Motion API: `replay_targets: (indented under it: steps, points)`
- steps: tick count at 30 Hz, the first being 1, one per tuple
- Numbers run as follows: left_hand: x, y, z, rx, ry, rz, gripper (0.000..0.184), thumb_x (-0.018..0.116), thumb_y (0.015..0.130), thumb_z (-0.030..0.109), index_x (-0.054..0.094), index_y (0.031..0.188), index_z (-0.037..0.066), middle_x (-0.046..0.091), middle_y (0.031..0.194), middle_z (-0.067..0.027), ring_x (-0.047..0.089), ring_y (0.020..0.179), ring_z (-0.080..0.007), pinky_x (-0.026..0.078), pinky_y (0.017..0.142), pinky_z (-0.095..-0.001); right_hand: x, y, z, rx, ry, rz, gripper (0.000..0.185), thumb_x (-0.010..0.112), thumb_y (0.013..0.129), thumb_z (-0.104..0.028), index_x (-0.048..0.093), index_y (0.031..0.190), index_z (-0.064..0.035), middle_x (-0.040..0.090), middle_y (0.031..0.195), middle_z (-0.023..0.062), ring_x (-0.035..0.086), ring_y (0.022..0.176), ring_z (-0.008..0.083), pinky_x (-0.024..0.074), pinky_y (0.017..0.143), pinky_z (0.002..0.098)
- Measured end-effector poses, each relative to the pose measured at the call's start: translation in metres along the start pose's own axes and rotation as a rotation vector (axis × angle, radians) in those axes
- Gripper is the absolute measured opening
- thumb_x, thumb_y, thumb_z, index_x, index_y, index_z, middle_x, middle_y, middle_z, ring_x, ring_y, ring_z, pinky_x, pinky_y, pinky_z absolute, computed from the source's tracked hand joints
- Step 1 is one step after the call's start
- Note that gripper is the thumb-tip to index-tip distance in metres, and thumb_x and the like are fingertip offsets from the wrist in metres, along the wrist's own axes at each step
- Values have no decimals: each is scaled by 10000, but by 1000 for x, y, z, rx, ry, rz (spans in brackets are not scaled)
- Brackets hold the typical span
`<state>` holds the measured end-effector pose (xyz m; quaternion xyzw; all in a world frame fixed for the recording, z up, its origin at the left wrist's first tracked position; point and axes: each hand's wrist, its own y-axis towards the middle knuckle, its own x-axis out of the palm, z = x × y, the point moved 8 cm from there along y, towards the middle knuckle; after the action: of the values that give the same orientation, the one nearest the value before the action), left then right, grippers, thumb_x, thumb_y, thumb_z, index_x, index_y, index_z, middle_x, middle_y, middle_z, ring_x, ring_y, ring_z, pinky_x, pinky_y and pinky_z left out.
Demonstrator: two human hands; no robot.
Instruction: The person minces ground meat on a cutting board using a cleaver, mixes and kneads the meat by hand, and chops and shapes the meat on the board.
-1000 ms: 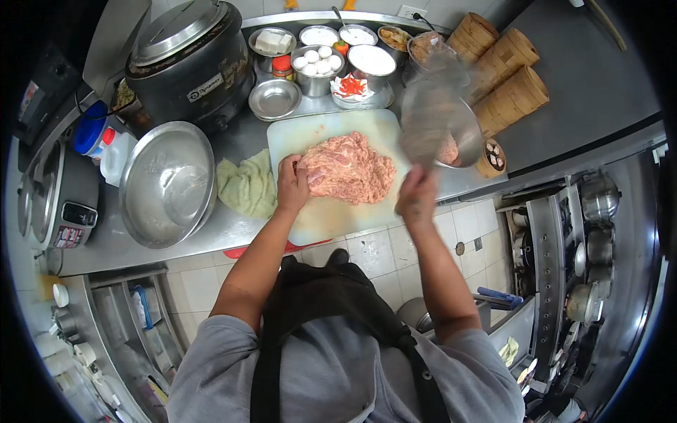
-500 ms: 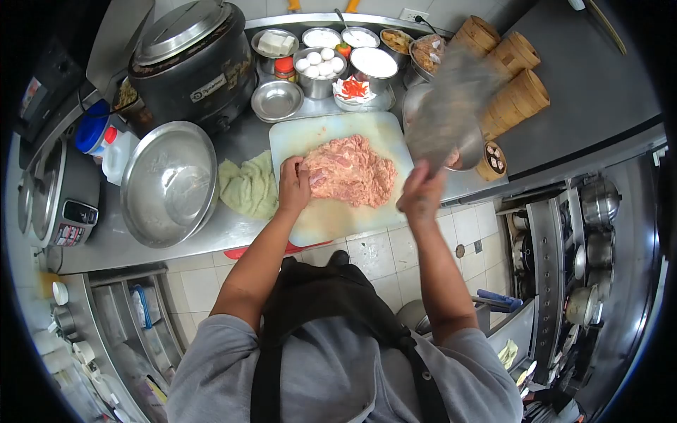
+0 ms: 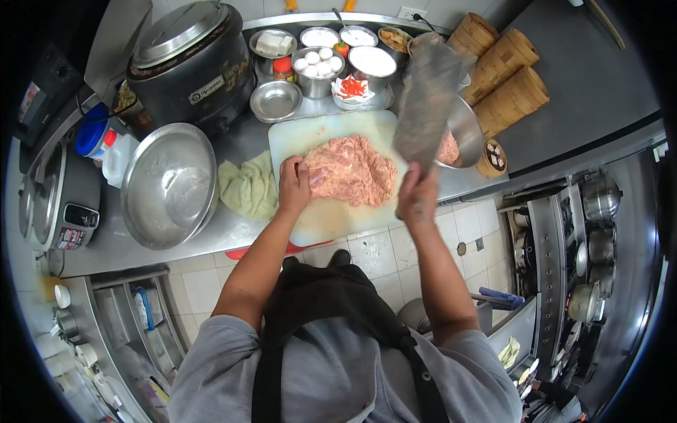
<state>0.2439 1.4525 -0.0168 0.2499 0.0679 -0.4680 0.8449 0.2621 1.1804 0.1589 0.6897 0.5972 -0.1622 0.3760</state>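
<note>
A mound of pink chopped raw meat (image 3: 352, 170) lies on a white cutting board (image 3: 331, 224). My left hand (image 3: 293, 185) has its fingers curled against the left edge of the meat, holding it. To the right of the board, my right hand (image 3: 419, 192) is closed around the handle of a cleaver (image 3: 426, 99). The broad blade is raised, blurred by motion, and hides part of a steel bowl (image 3: 467, 128) that has more meat in it.
Left of the board are a green cloth (image 3: 247, 185) and a large steel basin (image 3: 169, 185). Behind it stand a pot of eggs (image 3: 317, 67), a small steel bowl (image 3: 276, 101) and a black soup warmer (image 3: 194, 74). Bamboo steamers (image 3: 511, 102) stand at the right.
The cleaver has swung a little to the left and turned more upright, along with my right hand. My left hand stays at the edge of the meat.
</note>
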Motion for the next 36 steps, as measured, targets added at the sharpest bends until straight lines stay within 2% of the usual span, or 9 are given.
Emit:
replay_targets:
  steps: [4, 12, 15, 19, 25, 27, 31, 33, 36]
  points:
    - [-1, -1, 1, 24, 25, 10, 259, 499, 953, 167, 529, 1145, -5, 571, 1123, -209, 544, 1055, -361, 440, 931, -418, 66, -32, 75, 61, -260, -586, 214, 473, 945, -186, 520, 1024, 8, 638, 853, 305, 617, 906, 477, 481, 782, 518]
    - [2, -1, -3, -90, -16, -19, 256, 491, 955, 157, 532, 1149, -5, 559, 1124, -205, 548, 1056, -348, 439, 929, -410, -38, 18, -32, 96, 135, -87, 191, 519, 968, -186, 493, 955, 3, 631, 787, 287, 612, 785, 490, 475, 668, 528]
    - [-1, 0, 0, -23, -4, -9, 255, 493, 956, 158, 534, 1151, -1, 565, 1112, -205, 551, 1054, -350, 441, 925, -412, 3, 0, 5, -65, -59, 114, 179, 509, 991, -146, 496, 960, 30, 605, 699, 239, 544, 556, 427, 446, 554, 463]
    - [0, -1, -3, -10, 1, 11, 252, 502, 950, 150, 538, 1151, 2, 573, 1099, -202, 554, 1050, -351, 444, 920, -414, 53, -33, 81, -27, -182, -479, 268, 480, 977, -243, 536, 933, 16, 613, 852, 312, 604, 894, 489, 475, 737, 517]
    - [-2, -2, 1, -38, -17, 35, 245, 504, 945, 141, 539, 1141, -1, 580, 1098, -200, 552, 1047, -354, 445, 914, -416, -73, 5, -17, 78, -197, -169, 156, 536, 964, -169, 575, 1014, -27, 650, 826, 264, 636, 800, 458, 494, 656, 479]
    - [-2, -2, 1, -10, -4, 17, 241, 502, 944, 143, 538, 1133, -2, 581, 1095, -204, 550, 1045, -361, 446, 911, -420, -97, -2, -39, 31, -42, 76, 198, 522, 990, -174, 571, 1000, 18, 581, 647, 134, 536, 542, 181, 448, 539, 383]
    - [0, -1, 0, 27, -20, 20, 236, 499, 943, 148, 536, 1118, -6, 585, 1091, -212, 545, 1048, -372, 444, 916, -426, -54, -52, 34, 104, -174, 116, 266, 505, 992, -222, 564, 997, 38, 669, 786, 217, 667, 710, 344, 505, 645, 432]
    - [0, -1, 1, 27, -12, 11, 241, 498, 942, 148, 535, 1122, -8, 582, 1106, -212, 541, 1061, -371, 439, 926, -426, 8, -77, 75, 162, -468, -479, 279, 453, 987, -252, 592, 997, -10, 662, 904, 280, 631, 876, 481, 496, 770, 520]
    - [3, 6, 0, 20, 0, 5, 248, 499, 939, 147, 534, 1131, -7, 575, 1125, -212, 537, 1074, -368, 437, 934, -423, -3, -56, 71, 253, -420, -527, 331, 443, 977, -295, 606, 954, -8, 655, 908, 286, 621, 911, 488, 478, 828, 538]
